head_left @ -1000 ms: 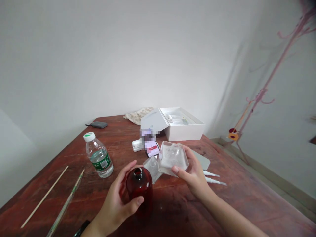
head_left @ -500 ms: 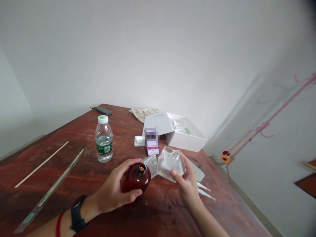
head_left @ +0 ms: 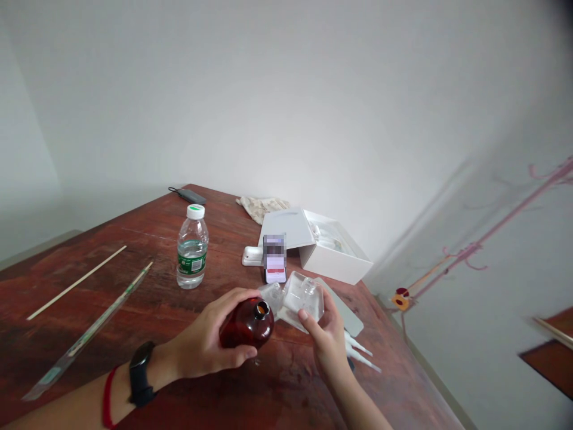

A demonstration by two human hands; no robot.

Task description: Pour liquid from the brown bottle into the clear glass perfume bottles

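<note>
My left hand [head_left: 209, 334] is wrapped round a dark amber bottle [head_left: 244, 328]. The bottle has no cap on, and its mouth leans toward the right. In my right hand [head_left: 329, 334] is a clear, square container [head_left: 304, 298], gripped by its side with the thumb on the near face. A small gap separates it from the bottle's neck. Behind the neck lies another clear piece [head_left: 271, 297], partly hidden, whose kind I cannot make out. White slender tubes [head_left: 360, 352] lie beyond my right wrist, next to a flat pale green-grey object [head_left: 347, 310].
A water bottle [head_left: 192, 254] stands left of centre. A phone [head_left: 275, 269] leans near a small white case [head_left: 252, 256], before an open white box [head_left: 333, 263]. A wooden stick [head_left: 78, 282] and a wrapped one [head_left: 96, 331] lie left. Cloth [head_left: 262, 208] and a grey device [head_left: 191, 196] lie farther back.
My right hand has brought the clear container slightly left, closer to the amber bottle. The bottle's mouth tips a little more to the right. The camera view has shifted slightly.
</note>
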